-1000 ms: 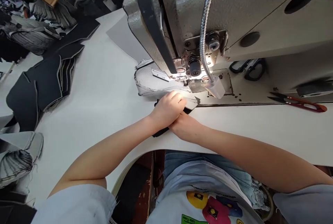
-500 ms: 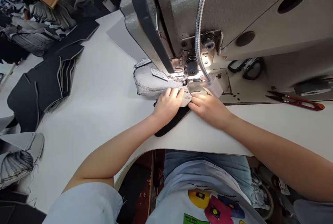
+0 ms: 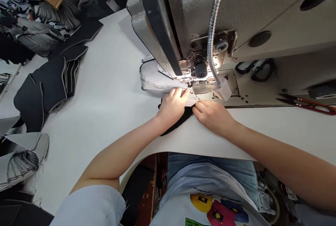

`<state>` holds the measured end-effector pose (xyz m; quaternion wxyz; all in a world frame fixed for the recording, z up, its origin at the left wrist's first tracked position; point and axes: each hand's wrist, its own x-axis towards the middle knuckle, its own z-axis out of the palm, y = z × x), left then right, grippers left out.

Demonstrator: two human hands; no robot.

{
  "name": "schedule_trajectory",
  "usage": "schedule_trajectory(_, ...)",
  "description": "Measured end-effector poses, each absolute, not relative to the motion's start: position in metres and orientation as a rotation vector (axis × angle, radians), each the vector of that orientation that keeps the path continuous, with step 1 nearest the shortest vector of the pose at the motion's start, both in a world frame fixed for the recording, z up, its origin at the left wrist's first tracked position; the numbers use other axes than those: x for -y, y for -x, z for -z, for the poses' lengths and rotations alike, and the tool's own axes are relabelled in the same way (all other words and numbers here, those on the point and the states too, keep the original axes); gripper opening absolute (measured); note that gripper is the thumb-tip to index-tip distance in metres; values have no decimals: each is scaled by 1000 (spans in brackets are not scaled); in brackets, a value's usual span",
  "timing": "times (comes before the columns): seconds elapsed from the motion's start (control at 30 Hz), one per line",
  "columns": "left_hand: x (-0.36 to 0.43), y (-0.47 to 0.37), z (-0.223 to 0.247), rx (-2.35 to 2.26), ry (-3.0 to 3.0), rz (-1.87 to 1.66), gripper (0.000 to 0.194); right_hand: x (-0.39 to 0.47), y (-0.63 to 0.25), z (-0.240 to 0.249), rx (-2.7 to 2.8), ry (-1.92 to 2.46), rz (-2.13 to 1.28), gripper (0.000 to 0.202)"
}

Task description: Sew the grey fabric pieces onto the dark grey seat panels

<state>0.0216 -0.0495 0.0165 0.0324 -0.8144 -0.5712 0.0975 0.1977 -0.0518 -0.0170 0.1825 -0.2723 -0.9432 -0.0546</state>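
A grey fabric piece (image 3: 154, 77) with dark stitched edges lies under the lit needle area of a sewing machine (image 3: 181, 12). My left hand (image 3: 173, 105) presses down on its near edge, fingers bent and close together beside the presser foot. At the fabric's right corner my right hand (image 3: 211, 115) pinches the edge, thumb and fingers closed. Below both hands a black fabric part (image 3: 178, 122) hangs toward the table's front edge, partly covered by my left hand. The needle itself is hard to make out.
Black-handled scissors (image 3: 256, 68) lie on the machine bed. Red-handled thread snips (image 3: 306, 104) rest near its front edge. Dark cut fabric pieces (image 3: 44, 89) and grey sewn pieces (image 3: 25, 159) are stacked at left. A small lamp (image 3: 222, 88) hangs close above my right hand.
The whole view has shifted slightly, so machine and table appear further right. My right hand sits a little lower against the fabric corner; the left hand keeps its place on the fabric.
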Motion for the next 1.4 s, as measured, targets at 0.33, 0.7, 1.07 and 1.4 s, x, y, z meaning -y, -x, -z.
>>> schedule_trajectory(0.33, 47, -5, 3, 1493, 2553, -54, 40, 75, -175, 37, 2553, 554, 76, 34)
schedule_trajectory(0.7, 37, -1, -9, 1331, 2655, -23, 25, 83, -120, 18, 2859, 665, -303, 31)
schedule_trajectory(1.07, 4, 10, -15, 1428, 2663, -207, 33, 58, -90, 19, 2794, 900, -444, 44)
schedule_trajectory(1.4, 4, 3, -13, 1557, 2717, -78, 28, 56, -86, 20, 2786, 937, -594, 44)
